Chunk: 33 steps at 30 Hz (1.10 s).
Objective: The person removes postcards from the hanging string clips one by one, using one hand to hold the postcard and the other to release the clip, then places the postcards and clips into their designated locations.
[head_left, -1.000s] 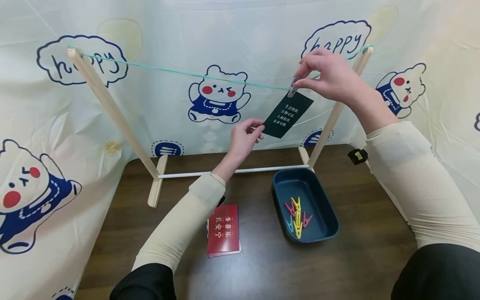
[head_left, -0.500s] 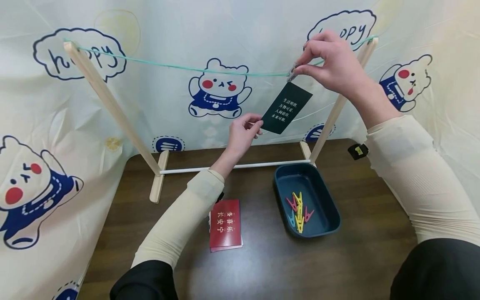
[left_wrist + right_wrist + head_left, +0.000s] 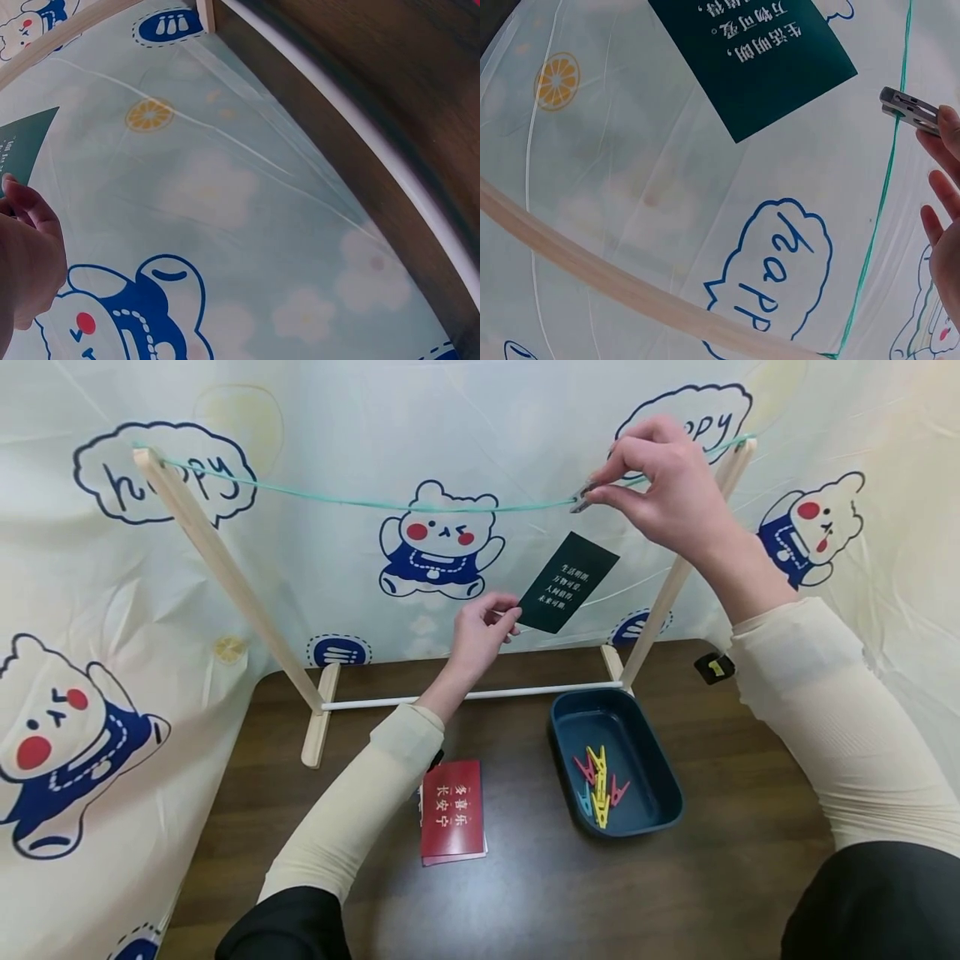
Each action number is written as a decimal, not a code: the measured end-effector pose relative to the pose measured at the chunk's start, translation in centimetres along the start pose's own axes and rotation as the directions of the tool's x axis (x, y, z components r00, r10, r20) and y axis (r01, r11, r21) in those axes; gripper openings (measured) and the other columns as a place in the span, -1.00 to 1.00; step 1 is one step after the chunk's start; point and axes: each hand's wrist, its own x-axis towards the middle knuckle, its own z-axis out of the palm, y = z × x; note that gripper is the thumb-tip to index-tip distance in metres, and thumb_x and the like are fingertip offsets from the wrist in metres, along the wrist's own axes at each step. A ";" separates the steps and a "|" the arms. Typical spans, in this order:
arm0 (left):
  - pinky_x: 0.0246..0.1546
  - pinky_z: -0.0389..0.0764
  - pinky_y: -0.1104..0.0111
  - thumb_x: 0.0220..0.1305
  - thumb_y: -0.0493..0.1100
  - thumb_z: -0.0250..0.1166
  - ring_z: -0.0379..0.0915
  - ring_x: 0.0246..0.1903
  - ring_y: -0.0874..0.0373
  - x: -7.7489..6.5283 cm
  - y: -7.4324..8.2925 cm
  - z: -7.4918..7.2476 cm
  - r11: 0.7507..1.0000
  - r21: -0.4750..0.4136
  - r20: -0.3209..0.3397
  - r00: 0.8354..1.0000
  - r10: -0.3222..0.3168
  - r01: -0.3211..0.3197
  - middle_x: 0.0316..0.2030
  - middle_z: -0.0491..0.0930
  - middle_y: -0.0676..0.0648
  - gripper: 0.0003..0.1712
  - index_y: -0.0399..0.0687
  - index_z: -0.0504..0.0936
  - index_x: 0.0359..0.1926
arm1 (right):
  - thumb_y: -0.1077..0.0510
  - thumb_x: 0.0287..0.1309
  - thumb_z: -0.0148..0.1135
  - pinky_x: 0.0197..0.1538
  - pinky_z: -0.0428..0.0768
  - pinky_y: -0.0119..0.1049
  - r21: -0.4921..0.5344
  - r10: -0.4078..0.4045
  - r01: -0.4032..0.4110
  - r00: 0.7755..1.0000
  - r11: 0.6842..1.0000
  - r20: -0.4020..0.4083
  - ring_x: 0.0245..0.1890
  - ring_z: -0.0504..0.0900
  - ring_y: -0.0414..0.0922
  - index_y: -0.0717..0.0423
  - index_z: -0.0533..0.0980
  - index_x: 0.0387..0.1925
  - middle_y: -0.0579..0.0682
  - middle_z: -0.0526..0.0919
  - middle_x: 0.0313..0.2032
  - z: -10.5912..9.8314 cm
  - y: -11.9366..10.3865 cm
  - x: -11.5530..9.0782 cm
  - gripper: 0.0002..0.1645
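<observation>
My left hand (image 3: 483, 631) pinches the lower left corner of a dark green card (image 3: 568, 583) with white writing. Above the card, my right hand (image 3: 667, 485) holds a grey clothespin (image 3: 581, 498) between thumb and fingers. In the right wrist view the clothespin (image 3: 911, 111) sits across the green string (image 3: 885, 172), and a gap separates it from the card (image 3: 780, 67). The left wrist view catches only part of the card (image 3: 26, 142) and of the left hand (image 3: 34, 262).
The string runs between two wooden posts (image 3: 225, 577), joined low down by a white rod (image 3: 525, 692). A dark blue tray (image 3: 660, 768) on the brown table (image 3: 540, 902) holds several coloured clothespins (image 3: 600, 785). Red cards (image 3: 452, 810) lie left of it. A printed curtain (image 3: 330, 410) hangs behind.
The clothespin was at the card's top edge a second ago. Now the card is apart from it, slightly lower and to the left, while the clothespin has tilted flatter on the string.
</observation>
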 end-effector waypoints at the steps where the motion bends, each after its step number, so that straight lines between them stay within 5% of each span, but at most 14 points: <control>1: -0.31 0.70 0.41 0.49 -0.23 0.30 0.67 -0.34 -0.06 -0.1 0.0 -0.1 1.000 0.001 -0.001 1.000 0.001 -0.001 -0.15 0.71 -0.15 -0.79 -0.20 0.71 0.05 | 0.21 0.26 0.45 0.28 0.32 -0.14 0.001 -0.009 0.009 1.000 1.000 -0.009 0.16 0.39 0.06 0.32 0.69 -0.17 0.24 0.60 -0.06 0.0 0.0 0.0 -0.78; 10: -0.30 0.70 0.43 0.49 -0.21 0.30 0.66 -0.30 -0.14 -1.1 -0.3 -1.3 0.999 0.002 -0.006 0.999 -0.040 0.040 -0.15 0.71 -0.17 -0.76 -0.21 0.70 0.09 | 0.19 0.29 0.43 0.32 0.31 -0.15 -0.021 -0.088 0.086 0.992 0.996 -0.094 0.17 0.41 0.13 0.35 0.68 -0.13 0.30 0.60 -0.06 0.2 -0.9 -0.4 -0.74; 20: -0.30 0.72 0.43 0.48 -0.23 0.31 0.63 -0.42 0.13 -2.5 -0.7 -2.7 0.998 -0.015 -0.036 0.997 -0.062 0.062 -0.19 0.69 -0.20 -0.77 -0.24 0.69 0.06 | 0.16 0.35 0.39 0.31 0.37 -0.09 -0.055 -0.240 0.234 0.956 0.971 -0.167 0.13 0.43 0.29 0.41 0.65 -0.07 0.40 0.60 -0.04 0.4 -1.4 -1.4 -0.67; 24: -0.31 0.72 0.43 0.48 -0.24 0.30 0.66 -0.39 -0.03 -3.3 -1.0 -3.4 0.998 -0.009 -0.043 0.998 -0.055 0.055 -0.21 0.69 -0.20 -0.77 -0.25 0.68 0.06 | 0.17 0.32 0.41 0.33 0.38 -0.06 -0.066 -0.247 0.240 0.956 0.969 -0.159 0.16 0.45 0.29 0.40 0.65 -0.08 0.40 0.64 -0.01 0.5 -1.5 -2.7 -0.67; 33: -0.36 0.71 0.43 0.48 -0.29 0.29 0.63 -0.45 0.12 -5.4 -0.7 -4.0 0.998 -0.039 -0.015 0.999 -0.050 0.049 -0.18 0.67 -0.32 -0.78 -0.34 0.66 0.04 | 0.32 0.09 0.56 0.25 0.40 -0.03 0.019 -0.160 0.164 0.977 0.986 -0.141 0.15 0.50 0.23 0.34 0.70 -0.14 0.32 0.70 -0.08 1.7 -1.1 -6.4 -0.71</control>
